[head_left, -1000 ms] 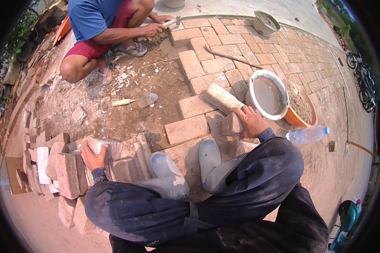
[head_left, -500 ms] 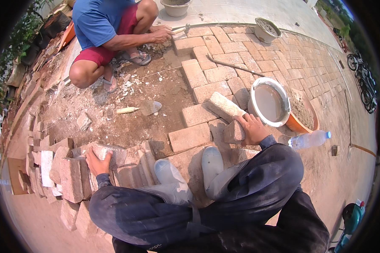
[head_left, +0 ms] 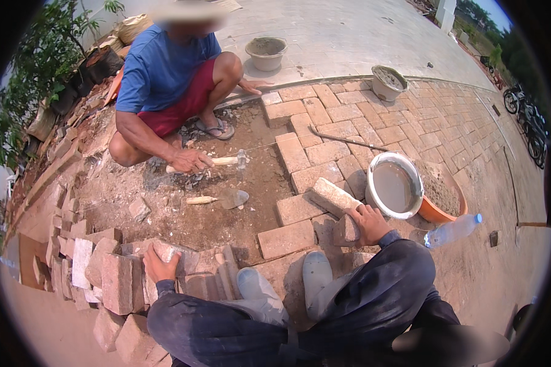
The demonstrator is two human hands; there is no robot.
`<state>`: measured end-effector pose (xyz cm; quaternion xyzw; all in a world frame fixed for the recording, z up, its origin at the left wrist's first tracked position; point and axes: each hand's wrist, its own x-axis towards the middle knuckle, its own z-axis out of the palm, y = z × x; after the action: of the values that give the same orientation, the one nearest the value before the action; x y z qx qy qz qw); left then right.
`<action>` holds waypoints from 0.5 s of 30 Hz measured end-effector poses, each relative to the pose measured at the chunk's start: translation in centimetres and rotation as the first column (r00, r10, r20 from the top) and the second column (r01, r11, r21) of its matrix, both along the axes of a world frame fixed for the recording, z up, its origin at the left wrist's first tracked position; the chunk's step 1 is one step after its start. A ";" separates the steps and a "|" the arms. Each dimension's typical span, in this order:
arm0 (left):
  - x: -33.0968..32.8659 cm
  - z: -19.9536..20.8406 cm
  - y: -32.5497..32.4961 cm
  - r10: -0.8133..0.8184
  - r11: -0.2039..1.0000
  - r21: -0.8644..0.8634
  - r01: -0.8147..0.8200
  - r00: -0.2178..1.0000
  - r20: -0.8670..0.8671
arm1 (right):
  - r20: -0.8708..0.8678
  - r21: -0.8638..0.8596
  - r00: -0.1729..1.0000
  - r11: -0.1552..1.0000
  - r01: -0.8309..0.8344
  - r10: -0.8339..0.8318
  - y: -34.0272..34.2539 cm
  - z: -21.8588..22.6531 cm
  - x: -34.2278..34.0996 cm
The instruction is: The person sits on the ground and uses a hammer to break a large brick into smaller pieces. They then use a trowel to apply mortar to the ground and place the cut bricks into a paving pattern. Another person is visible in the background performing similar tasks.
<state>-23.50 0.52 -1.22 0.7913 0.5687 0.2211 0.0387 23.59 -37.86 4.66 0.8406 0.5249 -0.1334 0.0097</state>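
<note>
My left hand [head_left: 160, 265] is closed around a pale paving brick [head_left: 167, 249] at the near end of a brick pile. My right hand [head_left: 370, 226] grips a short paving brick [head_left: 345, 231] that stands beside my right boot [head_left: 317, 278]. Just beyond that hand, another paving brick [head_left: 335, 196] lies tilted over the laid ones. A flat paving brick [head_left: 286, 238] sits ahead of my boots. Across the bare soil, a crouching person in a blue shirt holds a wooden-handled hammer [head_left: 221, 161]; that person's other hand lies on the far pavement edge.
A trowel [head_left: 231, 199] lies on the soil under a stretched string. To my right are a white bucket of grey liquid [head_left: 420, 206], an orange tub of sand [head_left: 454, 197], a plastic bottle [head_left: 453, 231] and a bent metal bar [head_left: 343, 139]. Stacked bricks [head_left: 117, 282] crowd the left.
The other person's hammer has moved from the far paving edge toward the left, over the soil near the trowel. My hands stay on their bricks while my view shifts slightly.
</note>
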 end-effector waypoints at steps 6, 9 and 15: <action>0.3 0.4 -0.2 0.031 0.999 -0.041 -0.029 0.998 0.053 | 0.059 -0.038 0.998 0.999 -0.024 0.027 -0.1 -0.4 0.1; 0.0 0.4 -0.5 0.039 0.997 -0.075 -0.035 0.998 0.057 | 0.064 -0.024 0.998 0.999 -0.028 0.029 -0.3 -0.8 -0.1; 0.9 0.5 -0.3 0.022 0.999 -0.048 -0.018 0.997 0.080 | 0.089 0.033 0.996 0.999 -0.027 0.024 -0.9 -1.7 0.8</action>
<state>-22.61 0.22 -0.69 0.7748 0.5797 0.2399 0.0780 24.44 -38.78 2.94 0.8390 0.5367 -0.0868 0.0202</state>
